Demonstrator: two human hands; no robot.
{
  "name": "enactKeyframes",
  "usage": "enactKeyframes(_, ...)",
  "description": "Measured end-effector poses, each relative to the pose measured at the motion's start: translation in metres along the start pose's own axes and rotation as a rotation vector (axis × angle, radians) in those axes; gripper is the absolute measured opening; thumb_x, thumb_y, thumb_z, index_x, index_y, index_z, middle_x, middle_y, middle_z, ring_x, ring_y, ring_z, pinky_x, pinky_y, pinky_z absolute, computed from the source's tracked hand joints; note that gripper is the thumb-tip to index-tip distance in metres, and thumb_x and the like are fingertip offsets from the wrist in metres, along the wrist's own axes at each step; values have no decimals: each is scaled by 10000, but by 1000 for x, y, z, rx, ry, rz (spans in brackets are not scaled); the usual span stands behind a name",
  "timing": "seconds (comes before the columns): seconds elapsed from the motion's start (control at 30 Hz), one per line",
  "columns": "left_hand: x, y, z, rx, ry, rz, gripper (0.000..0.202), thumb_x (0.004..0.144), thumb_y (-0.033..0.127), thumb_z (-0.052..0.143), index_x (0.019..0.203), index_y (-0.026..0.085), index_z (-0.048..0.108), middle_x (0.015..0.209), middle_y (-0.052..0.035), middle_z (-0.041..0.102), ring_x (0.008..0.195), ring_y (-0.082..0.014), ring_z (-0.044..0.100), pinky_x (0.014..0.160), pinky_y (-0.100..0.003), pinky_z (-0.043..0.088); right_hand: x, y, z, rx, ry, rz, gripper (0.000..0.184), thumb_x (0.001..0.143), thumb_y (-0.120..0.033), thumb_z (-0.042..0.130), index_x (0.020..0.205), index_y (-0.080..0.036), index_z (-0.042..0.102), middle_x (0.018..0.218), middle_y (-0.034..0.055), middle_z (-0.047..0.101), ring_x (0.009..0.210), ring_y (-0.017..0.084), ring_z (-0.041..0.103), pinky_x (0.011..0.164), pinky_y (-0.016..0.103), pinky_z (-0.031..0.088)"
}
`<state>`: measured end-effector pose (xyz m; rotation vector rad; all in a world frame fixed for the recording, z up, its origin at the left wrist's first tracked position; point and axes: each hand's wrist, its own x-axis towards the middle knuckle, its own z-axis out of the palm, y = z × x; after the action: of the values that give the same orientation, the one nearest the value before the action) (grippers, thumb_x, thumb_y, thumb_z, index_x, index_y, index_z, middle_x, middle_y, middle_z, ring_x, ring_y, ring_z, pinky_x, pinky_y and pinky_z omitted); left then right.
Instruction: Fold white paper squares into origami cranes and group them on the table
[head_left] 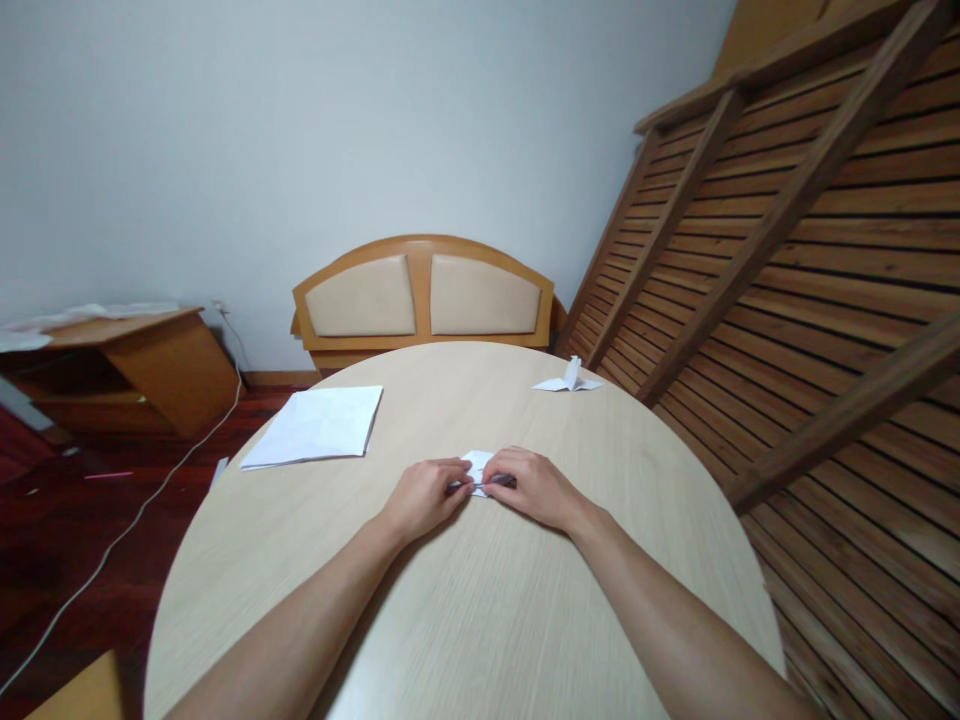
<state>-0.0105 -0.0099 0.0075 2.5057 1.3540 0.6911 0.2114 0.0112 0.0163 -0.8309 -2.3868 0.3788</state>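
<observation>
A small folded piece of white paper lies on the round table near its middle, partly covered by my fingers. My left hand grips its left side, with thumb and fingers pinched together. On the right side my right hand pinches the same paper, fingers curled over it. Between the two hands a raised edge of the paper shows. Its full shape is hidden under the fingers.
A stack of white paper lies at the table's left. Toward the back right stands a folded paper crane. Beyond the pale round table are a headboard, a slatted wooden frame leaning right, and a low cabinet left.
</observation>
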Motion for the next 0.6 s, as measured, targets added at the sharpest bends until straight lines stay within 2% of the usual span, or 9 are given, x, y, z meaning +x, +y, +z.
enactKeyframes(0.1,0,-4,2,-31,-11,51,225,936,268,544,989,235,761,1227,-60,707,1072,-212,689,951,-310,518,2,0,0,-24,0,-32,63,899,-210,650,898,-232,709,904,21,726,880,181,647,802,298,473)
enactKeyframes(0.33,0,-10,6,-22,-3,69,247,941,228,530,1061,232,746,1242,-60,699,1104,-205,680,990,-328,514,4,-2,-3,-80,-33,-90,130,956,-220,572,936,-232,700,928,37,729,892,190,644,815,314,474)
enactKeyframes(0.5,-4,-4,-6,50,-93,151,274,928,307,563,1146,220,704,1271,-90,679,1230,-241,606,1037,-363,488,0,-2,-3,-45,-82,-56,77,877,-182,650,903,-239,695,945,18,724,932,193,643,851,318,479)
enactKeyframes(0.6,-4,-5,-10,62,-109,180,290,937,297,546,1187,229,675,1294,-82,664,1164,-234,645,1006,-357,509,-2,-1,-3,-14,-66,-28,197,812,-193,703,1001,-247,685,1025,28,714,1007,211,633,902,344,481)
